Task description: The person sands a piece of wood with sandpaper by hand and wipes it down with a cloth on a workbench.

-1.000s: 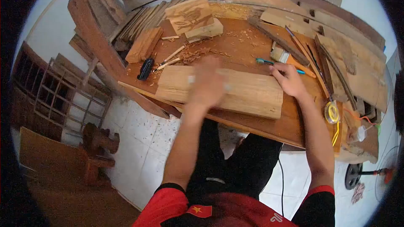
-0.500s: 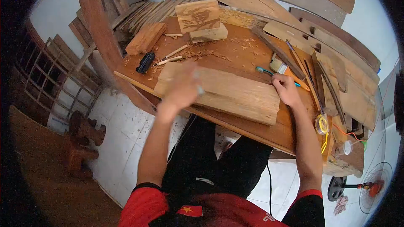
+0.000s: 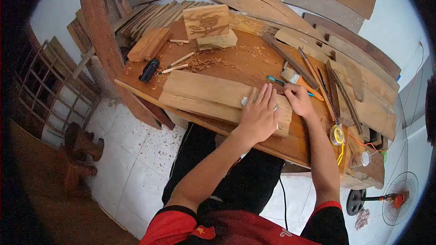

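A long pale wooden board [image 3: 200,93] lies along the table's near edge. My left hand [image 3: 260,115] is pressed palm down near its right end, fingers stretched forward, holding a crumpled white piece [image 3: 245,101] against the wood; the piece pokes out on both sides of the hand. At the board's right end my right hand [image 3: 299,102] has its fingers curled, and what they hold is hidden. A teal brush [image 3: 275,80] passes behind these fingers. Beyond it lies a wide paintbrush with an orange handle [image 3: 309,85].
Wood shavings [image 3: 204,63] and thin sticks [image 3: 176,68] lie behind the board, beside a black tool [image 3: 149,70]. A picture-marked wooden plaque [image 3: 206,22] leans by a block [image 3: 218,40]. A tape measure [image 3: 337,134] sits at the right edge. A fan [image 3: 399,198] stands on the floor.
My left hand slid left along the board, then back right with the white piece, stopping close to my right hand. My right hand has stayed by the board's right end.
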A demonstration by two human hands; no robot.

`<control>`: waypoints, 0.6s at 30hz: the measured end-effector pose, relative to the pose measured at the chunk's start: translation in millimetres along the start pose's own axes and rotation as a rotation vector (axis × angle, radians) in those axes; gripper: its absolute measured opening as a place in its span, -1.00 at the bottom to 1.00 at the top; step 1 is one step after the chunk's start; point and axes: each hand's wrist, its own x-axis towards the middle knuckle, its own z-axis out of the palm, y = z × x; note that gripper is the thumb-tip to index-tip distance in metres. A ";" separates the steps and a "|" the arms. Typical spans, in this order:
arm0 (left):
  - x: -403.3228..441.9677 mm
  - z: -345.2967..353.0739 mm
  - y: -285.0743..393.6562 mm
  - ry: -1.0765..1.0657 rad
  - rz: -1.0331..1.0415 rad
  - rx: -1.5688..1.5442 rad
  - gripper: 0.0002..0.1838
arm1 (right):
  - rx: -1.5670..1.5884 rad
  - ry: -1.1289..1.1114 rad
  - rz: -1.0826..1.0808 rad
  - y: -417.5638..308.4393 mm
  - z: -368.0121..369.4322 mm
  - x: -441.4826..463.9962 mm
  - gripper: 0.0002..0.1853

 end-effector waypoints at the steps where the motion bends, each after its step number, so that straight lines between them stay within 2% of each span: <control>1: -0.8 -0.6 2.7 -0.024 0.022 -0.049 -0.34 | 0.000 -0.007 0.004 0.5 -0.5 0.2 -0.70; 2: -6.5 1.8 -10.1 -0.003 0.050 0.040 -0.33 | 0.001 -0.015 0.008 1.4 -0.3 0.0 -0.70; 4: -24.6 -27.2 -34.7 -0.005 -0.036 0.043 -0.35 | -0.009 -0.020 0.004 0.8 -1.7 0.8 -0.69; 6: -38.2 -55.8 -88.6 -0.132 -0.121 0.018 -0.34 | -0.024 -0.026 -0.001 -5.9 -2.5 -0.9 -0.69; 9: -56.4 -98.0 -174.9 -0.319 -0.265 0.287 -0.28 | -0.025 -0.037 0.042 -8.2 -2.7 -0.9 -0.69; 10: -57.8 -102.1 -196.7 -0.307 -0.350 0.338 -0.26 | -0.015 -0.017 0.031 -4.7 -0.9 -1.3 -0.70; 13: -47.1 -110.4 -208.4 -0.210 -0.650 0.233 -0.26 | 0.003 -0.005 -0.004 -3.3 -0.2 -1.9 -0.70; 14: -43.2 -96.6 -206.5 -0.156 -0.646 0.294 -0.26 | 0.001 -0.017 -0.003 -1.2 -0.7 -1.0 -0.70; 16: -23.9 -83.5 -175.2 -0.171 -0.567 0.150 -0.28 | 0.000 -0.048 0.001 2.9 -0.1 0.6 -0.70; 18: 10.8 -87.3 -103.5 -0.511 -0.220 0.491 -0.31 | 0.006 -0.036 -0.002 1.6 -0.1 0.8 -0.71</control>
